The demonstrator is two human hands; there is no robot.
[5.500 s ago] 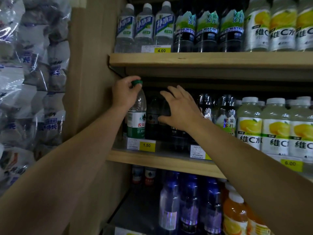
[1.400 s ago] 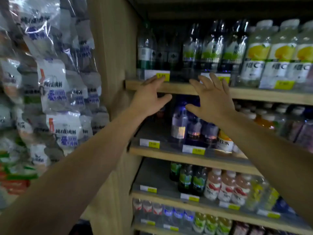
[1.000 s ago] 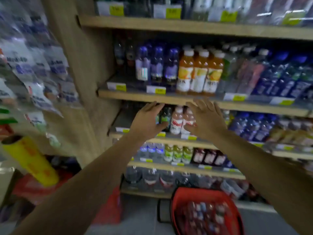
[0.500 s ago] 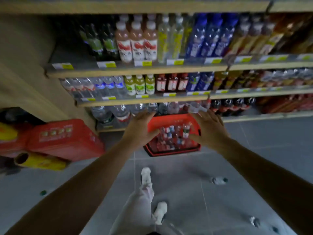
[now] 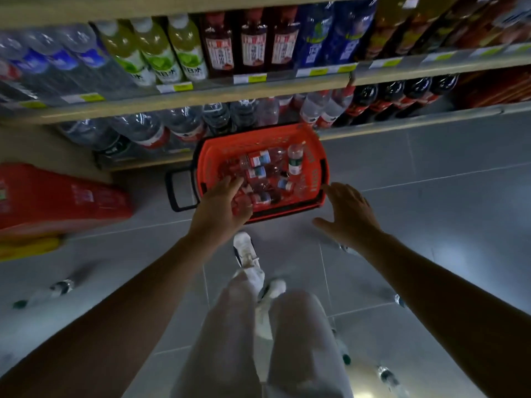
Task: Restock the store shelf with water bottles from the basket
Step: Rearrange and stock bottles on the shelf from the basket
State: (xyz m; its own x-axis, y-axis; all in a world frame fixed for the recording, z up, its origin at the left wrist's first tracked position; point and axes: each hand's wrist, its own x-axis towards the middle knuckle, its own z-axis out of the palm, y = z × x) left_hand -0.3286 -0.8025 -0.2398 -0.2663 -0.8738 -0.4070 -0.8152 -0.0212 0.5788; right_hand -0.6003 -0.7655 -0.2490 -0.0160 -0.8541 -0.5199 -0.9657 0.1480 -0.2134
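Your left hand (image 5: 221,209) reaches over the red basket (image 5: 314,168) of water bottles (image 5: 295,159), fingers relaxed, holding nothing. Your right hand (image 5: 349,214) hovers beside it, fingers spread.

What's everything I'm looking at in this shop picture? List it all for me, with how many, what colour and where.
basket: one, red-orange with a black handle, on the floor against the bottom shelf.
water bottles in the basket: several, clear, some with green labels; exact count unclear.
shelves: two levels in view, pale wood, across the top.
shelf bottles: many; clear, green-yellow, dark red, blue, dark cola-like.
price tags: several, white and yellow, on the shelf edges.
red pack: one, on the floor at left.
loose bottles on the floor: several, clear, scattered.
floor: grey tiles.
legs: two, pale trousers, white shoes.
left hand: open, over the basket's near left corner.
right hand: open, by the basket's right side.
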